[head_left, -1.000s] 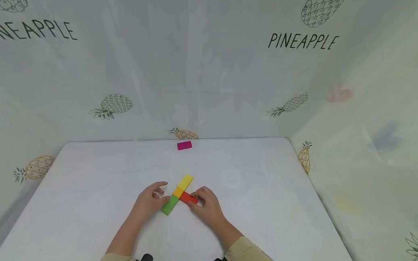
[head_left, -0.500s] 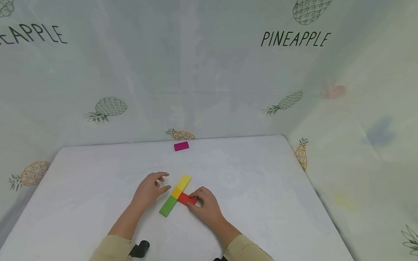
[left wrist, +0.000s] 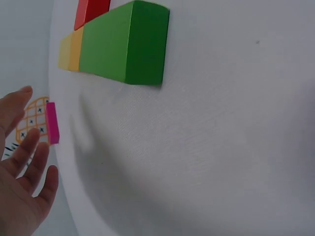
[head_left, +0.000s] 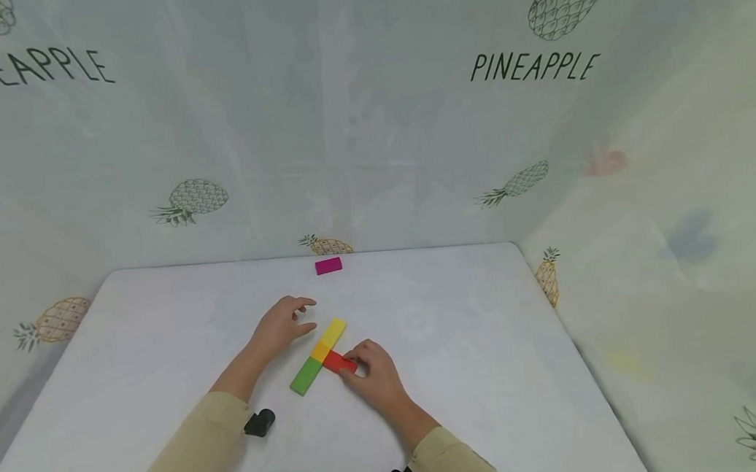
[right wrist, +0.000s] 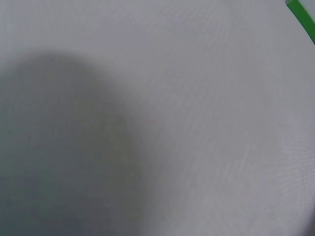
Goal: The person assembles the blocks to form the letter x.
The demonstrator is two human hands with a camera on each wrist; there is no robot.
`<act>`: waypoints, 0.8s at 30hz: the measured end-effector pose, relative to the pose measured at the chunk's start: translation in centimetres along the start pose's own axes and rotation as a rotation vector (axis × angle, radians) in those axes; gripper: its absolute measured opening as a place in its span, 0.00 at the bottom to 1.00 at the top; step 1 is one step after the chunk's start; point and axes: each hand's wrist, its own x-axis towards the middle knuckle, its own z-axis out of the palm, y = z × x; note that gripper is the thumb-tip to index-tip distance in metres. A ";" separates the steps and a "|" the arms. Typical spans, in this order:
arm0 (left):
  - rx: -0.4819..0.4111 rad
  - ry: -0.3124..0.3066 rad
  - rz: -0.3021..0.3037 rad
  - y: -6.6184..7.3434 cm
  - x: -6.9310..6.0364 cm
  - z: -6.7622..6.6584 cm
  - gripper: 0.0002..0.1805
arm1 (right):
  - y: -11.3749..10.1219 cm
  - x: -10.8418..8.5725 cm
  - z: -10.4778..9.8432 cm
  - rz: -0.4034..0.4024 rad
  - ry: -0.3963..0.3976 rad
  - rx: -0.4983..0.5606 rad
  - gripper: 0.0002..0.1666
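Observation:
On the white table lie a green block [head_left: 306, 376], an orange block [head_left: 321, 351] and a yellow block [head_left: 334, 332] in one slanted row. A red block [head_left: 339, 363] meets the row's right side near the orange one. My right hand [head_left: 377, 375] pinches the red block's outer end between thumb and fingers. To the left of the yellow block, my left hand [head_left: 282, 325] hovers above the table, its fingers spread and holding nothing. The left wrist view shows that hand's loose fingers apart from the green block [left wrist: 123, 44]. In the right wrist view only a green corner appears.
A magenta block [head_left: 329, 266] lies alone at the table's far edge. Behind the table [head_left: 480, 375] hangs a pale sheet [head_left: 370, 119] printed with pineapples, which also runs along the right side. A black wrist camera [head_left: 259, 423] sits at the left sleeve.
My left hand has left the green block and moved forward, up past the orange block towards the far side. The right hand stays on the red block, and the blocks keep their arrangement.

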 end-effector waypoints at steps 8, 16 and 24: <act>0.082 0.027 0.091 0.0 1.9 -0.1 0.27 | -0.1 0.0 0.2 -0.019 0.021 0.015 0.09; 0.107 0.039 0.134 -0.2 4.3 0.3 0.29 | -0.3 -0.3 0.1 0.017 0.008 0.031 0.08; 0.127 0.050 0.100 0.0 6.6 0.0 0.31 | 0.0 -0.1 0.2 -0.030 0.031 0.045 0.08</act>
